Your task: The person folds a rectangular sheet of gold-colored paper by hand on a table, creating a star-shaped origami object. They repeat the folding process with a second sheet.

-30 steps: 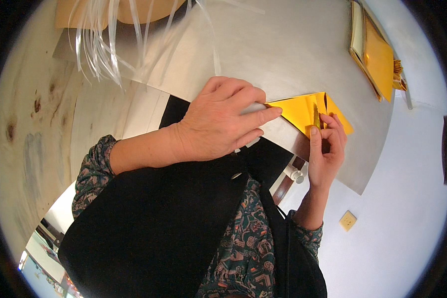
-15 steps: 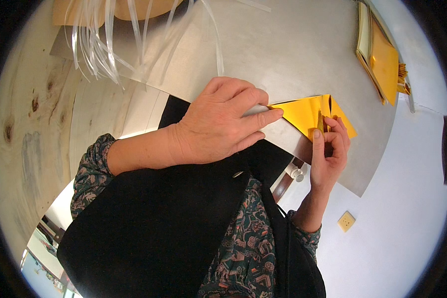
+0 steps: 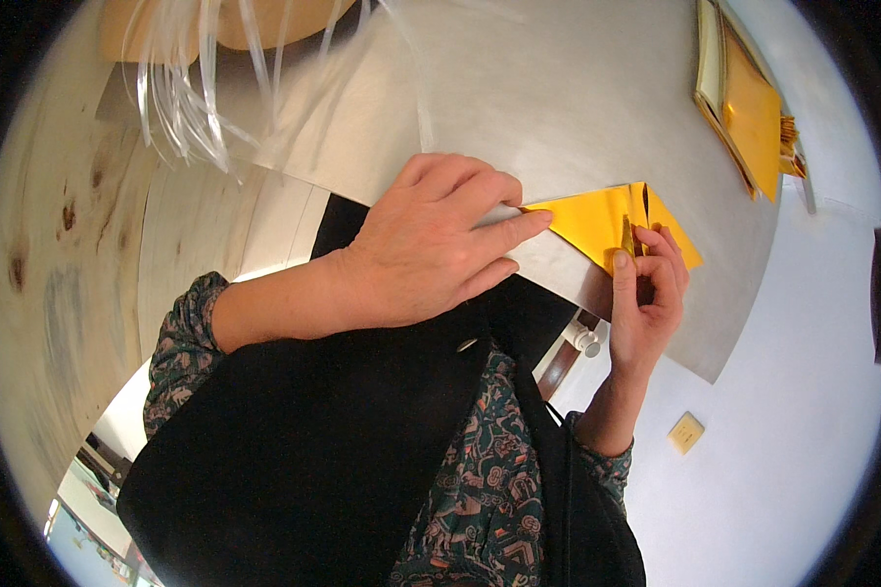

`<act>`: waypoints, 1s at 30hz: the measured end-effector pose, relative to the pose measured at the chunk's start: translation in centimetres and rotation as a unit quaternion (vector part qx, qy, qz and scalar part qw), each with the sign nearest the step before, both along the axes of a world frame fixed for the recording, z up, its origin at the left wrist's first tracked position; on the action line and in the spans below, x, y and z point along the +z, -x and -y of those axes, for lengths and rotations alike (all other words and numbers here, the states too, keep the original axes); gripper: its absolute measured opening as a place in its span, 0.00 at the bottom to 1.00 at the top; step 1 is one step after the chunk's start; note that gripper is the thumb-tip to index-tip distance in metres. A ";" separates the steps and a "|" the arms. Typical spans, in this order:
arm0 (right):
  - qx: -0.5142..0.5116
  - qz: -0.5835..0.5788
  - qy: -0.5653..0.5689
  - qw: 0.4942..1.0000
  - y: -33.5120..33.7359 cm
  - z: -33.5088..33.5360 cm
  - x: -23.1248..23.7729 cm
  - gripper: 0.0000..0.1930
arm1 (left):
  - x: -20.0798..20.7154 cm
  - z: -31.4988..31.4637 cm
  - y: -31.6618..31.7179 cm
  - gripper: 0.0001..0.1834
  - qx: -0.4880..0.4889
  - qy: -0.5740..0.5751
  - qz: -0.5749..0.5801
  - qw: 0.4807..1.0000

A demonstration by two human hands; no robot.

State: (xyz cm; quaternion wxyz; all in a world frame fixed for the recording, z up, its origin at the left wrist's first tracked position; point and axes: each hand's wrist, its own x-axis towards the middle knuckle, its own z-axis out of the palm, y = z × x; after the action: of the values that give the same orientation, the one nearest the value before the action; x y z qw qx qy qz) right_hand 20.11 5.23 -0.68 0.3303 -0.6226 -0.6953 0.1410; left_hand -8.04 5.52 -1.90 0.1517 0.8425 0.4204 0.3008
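Observation:
A folded piece of shiny yellow paper [image 3: 589, 219] lies near the front edge of the pale table, narrowing to a point at its left. With the index finger stretched out, my left hand [image 3: 445, 235] presses that pointed tip; its other fingers are bent, and whatever lies under the palm is hidden. My right hand [image 3: 653, 284] pinches a small raised fold of the paper between thumb and fingers at the near right side. A dark gap shows between layers near the paper's far right corner.
Clear plastic strips [image 3: 191, 108] hang over the table [image 3: 548, 88] at the far left, by a tan object [image 3: 274, 22]. A stack of yellow paper [image 3: 749, 117] stands at the far right, beside the white wall [image 3: 793, 323]. A wall socket [image 3: 686, 432] is at lower right.
Both hands keep almost the same hold on the yellow paper. The whole view has shifted slightly, and the plastic strips sit a little differently.

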 end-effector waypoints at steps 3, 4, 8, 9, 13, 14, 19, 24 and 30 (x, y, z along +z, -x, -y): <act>-0.001 -0.006 0.001 1.000 0.1 0.0 0.0 0.10 | 0.2 -0.1 0.0 0.24 -0.002 -0.002 -0.012 1.000; -0.002 -0.007 0.003 1.000 0.1 0.0 0.1 0.10 | 0.3 -0.1 0.0 0.24 -0.004 -0.003 -0.014 1.000; 0.004 0.008 -0.010 1.000 0.0 0.0 0.0 0.10 | 0.5 -0.1 -0.1 0.25 -0.008 0.007 -0.025 1.000; 0.003 0.000 -0.010 1.000 0.0 -0.1 -0.1 0.10 | 0.6 -0.1 -0.1 0.26 -0.007 0.006 -0.027 1.000; 0.001 -0.010 -0.012 1.000 0.1 -0.1 -0.1 0.10 | 0.7 -0.1 -0.2 0.26 -0.004 0.008 -0.022 1.000; 0.001 -0.006 -0.010 1.000 0.1 -0.1 -0.1 0.10 | 0.7 -0.1 -0.2 0.27 -0.005 0.006 -0.023 1.000; -0.007 -0.003 -0.004 1.000 0.2 0.0 0.0 0.11 | 0.8 -0.1 -0.1 0.27 -0.008 0.004 -0.023 1.000; -0.007 0.011 -0.001 1.000 0.2 -0.1 0.0 0.11 | 0.8 0.0 0.0 0.27 -0.010 0.003 -0.028 1.000; -0.003 0.011 -0.014 1.000 0.3 -0.2 0.1 0.13 | 0.8 0.0 -0.1 0.27 -0.014 0.003 -0.037 0.999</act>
State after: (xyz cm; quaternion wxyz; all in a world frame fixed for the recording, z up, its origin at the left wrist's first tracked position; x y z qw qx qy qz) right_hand 19.83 5.40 -0.63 0.3315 -0.6213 -0.6991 0.1236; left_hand -7.99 5.48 -1.13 0.1431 0.8583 0.4149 0.2659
